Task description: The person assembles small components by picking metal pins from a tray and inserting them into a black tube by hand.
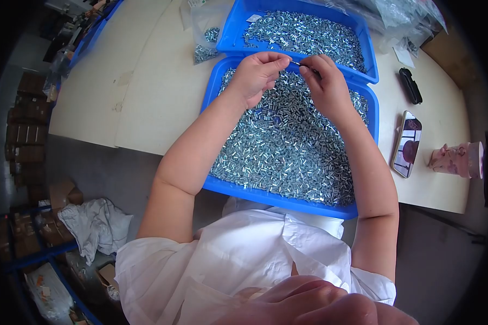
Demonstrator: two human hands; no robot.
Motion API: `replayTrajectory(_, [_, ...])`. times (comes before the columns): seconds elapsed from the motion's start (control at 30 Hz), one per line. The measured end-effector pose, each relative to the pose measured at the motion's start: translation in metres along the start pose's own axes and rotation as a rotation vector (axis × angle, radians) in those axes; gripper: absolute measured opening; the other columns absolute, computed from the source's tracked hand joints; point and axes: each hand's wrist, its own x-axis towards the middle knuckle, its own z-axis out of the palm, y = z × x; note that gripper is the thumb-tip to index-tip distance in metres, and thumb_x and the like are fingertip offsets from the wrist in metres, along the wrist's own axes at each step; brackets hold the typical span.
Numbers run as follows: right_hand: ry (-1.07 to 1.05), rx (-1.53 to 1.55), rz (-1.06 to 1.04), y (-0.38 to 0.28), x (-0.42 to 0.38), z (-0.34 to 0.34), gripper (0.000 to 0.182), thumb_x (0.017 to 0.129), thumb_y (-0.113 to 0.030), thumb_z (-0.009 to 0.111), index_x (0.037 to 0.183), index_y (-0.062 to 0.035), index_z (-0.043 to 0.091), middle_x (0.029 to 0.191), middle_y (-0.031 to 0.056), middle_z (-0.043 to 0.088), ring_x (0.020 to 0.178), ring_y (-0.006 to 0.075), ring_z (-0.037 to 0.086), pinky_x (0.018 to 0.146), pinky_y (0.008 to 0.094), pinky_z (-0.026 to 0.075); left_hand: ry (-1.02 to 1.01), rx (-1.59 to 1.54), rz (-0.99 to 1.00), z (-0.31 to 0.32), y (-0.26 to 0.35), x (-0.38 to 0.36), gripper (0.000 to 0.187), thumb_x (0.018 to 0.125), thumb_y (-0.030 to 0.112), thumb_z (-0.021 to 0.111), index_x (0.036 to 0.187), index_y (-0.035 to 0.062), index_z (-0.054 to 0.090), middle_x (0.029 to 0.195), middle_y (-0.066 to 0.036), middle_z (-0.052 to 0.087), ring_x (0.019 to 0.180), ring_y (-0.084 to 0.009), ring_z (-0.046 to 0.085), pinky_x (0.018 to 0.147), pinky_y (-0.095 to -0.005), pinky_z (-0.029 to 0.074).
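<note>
Both my hands meet above the far side of a blue bin (375, 116) heaped with small shiny metal pins (287, 146). My left hand (259, 76) is closed in a pinch at its thumb and forefinger, with a small metal pin (294, 63) at the fingertips. My right hand (328, 86) is curled around a thin dark tool (303, 66), whose tip points at the pin. The fingers hide most of the tool, so its exact kind cannot be made out.
Behind stands a second blue bin (371, 54) of similar metal pieces. Clear plastic bags (206, 32) with pieces lie to its left. On the right are a black case (410, 85), a phone (406, 143) and a pink patterned cup (456, 160). Cartons (30, 135) stand at far left.
</note>
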Motion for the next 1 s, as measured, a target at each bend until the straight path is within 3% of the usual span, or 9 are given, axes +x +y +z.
replayTrajectory(0.23, [0.036, -0.013, -0.022, -0.001, 0.001, -0.003, 0.010, 0.078, -0.011, 0.062, 0.086, -0.0047, 0.062, 0.079, 0.0096, 0.055, 0.070, 0.0257, 0.057, 0.062, 0.0324, 0.046, 0.107, 0.214, 0.072, 0.006, -0.001, -0.001, 0.011, 0.082, 0.013, 0.062, 0.089, 0.0042, 0.062, 0.065, 0.006, 0.050, 0.050, -0.0005, 0.036, 0.042, -0.0166, 0.026])
replayTrajectory(0.3, [0.044, -0.016, -0.032, 0.000, 0.002, -0.002, 0.010, 0.078, -0.011, 0.063, 0.086, -0.0044, 0.062, 0.079, 0.0094, 0.055, 0.069, 0.0252, 0.057, 0.061, 0.0322, 0.046, 0.141, 0.359, 0.205, 0.008, -0.005, -0.001, 0.012, 0.081, 0.013, 0.064, 0.088, 0.0039, 0.063, 0.069, 0.004, 0.055, 0.051, -0.0002, 0.038, 0.043, -0.0161, 0.027])
replayTrajectory(1.0, [0.079, 0.026, -0.032, 0.001, 0.001, -0.002, 0.015, 0.072, -0.005, 0.068, 0.086, -0.0034, 0.064, 0.077, 0.0071, 0.054, 0.065, 0.0198, 0.055, 0.057, 0.0282, 0.045, 0.163, 0.367, 0.270, 0.007, -0.011, 0.002, 0.014, 0.078, 0.016, 0.067, 0.083, 0.0034, 0.063, 0.069, 0.003, 0.057, 0.051, -0.0007, 0.039, 0.043, -0.0165, 0.027])
